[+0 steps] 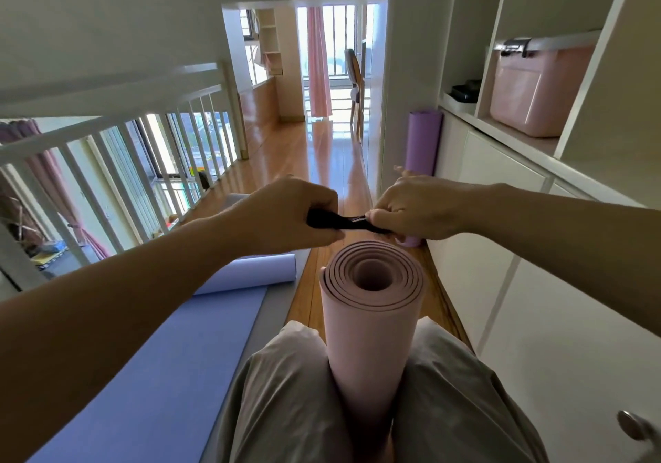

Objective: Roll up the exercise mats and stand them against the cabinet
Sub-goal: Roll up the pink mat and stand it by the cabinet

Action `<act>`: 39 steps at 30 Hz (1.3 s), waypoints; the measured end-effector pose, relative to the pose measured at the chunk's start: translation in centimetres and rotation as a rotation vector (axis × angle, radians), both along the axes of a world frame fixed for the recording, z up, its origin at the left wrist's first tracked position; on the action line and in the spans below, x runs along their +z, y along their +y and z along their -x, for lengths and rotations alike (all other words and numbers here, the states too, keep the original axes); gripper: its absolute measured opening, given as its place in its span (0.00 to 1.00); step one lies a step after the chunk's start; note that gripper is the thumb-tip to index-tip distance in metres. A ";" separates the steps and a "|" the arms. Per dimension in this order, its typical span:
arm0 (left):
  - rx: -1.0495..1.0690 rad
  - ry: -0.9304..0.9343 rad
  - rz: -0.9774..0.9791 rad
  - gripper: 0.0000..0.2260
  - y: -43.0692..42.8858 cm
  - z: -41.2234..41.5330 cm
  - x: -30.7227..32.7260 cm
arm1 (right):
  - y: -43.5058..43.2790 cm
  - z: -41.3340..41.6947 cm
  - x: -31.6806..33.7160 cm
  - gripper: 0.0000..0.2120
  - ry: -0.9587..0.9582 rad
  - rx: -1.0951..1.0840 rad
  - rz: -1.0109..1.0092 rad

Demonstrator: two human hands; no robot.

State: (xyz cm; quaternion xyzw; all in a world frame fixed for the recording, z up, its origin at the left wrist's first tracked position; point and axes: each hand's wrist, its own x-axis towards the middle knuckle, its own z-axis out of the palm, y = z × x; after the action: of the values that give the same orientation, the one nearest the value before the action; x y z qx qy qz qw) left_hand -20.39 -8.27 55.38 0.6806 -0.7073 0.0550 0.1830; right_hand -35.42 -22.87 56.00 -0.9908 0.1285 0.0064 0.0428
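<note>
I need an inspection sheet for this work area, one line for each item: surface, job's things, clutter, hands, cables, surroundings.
Surface: wooden floor, glossy, bare beside the cabinet.
Job's things: pink mat rolled, upright between the knees; blue mat partly rolled, lying on a grey mat; purple mat rolled, standing upright at the cabinet's far end.
Clutter: pink storage box and a dark item on the cabinet shelves.
Hands: left hand and right hand each grip a black strap above the pink mat.
Cables: nothing seen.
Surroundings: white railing at left; pink curtain at a window ahead.
</note>
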 end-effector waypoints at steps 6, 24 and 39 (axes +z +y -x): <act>-0.083 -0.472 -0.179 0.12 0.0 1.1 -0.9 | -1.0 -0.7 0.1 0.21 0.056 -0.040 0.067; -0.052 0.616 -0.264 0.06 0.2 0.8 1.1 | -3.5 -0.3 -0.7 0.14 -0.136 0.052 -0.208; 0.188 -0.431 -0.386 0.16 0.1 2.5 -0.5 | -2.8 -0.3 -1.5 0.19 -0.125 0.222 0.275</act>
State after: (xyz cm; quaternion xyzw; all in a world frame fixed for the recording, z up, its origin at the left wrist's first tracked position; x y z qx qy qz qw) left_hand -22.93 -8.21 54.88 0.7379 -0.6611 0.0796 -0.1099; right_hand -35.10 -25.65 54.46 -0.9939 0.0152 -0.0679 -0.0859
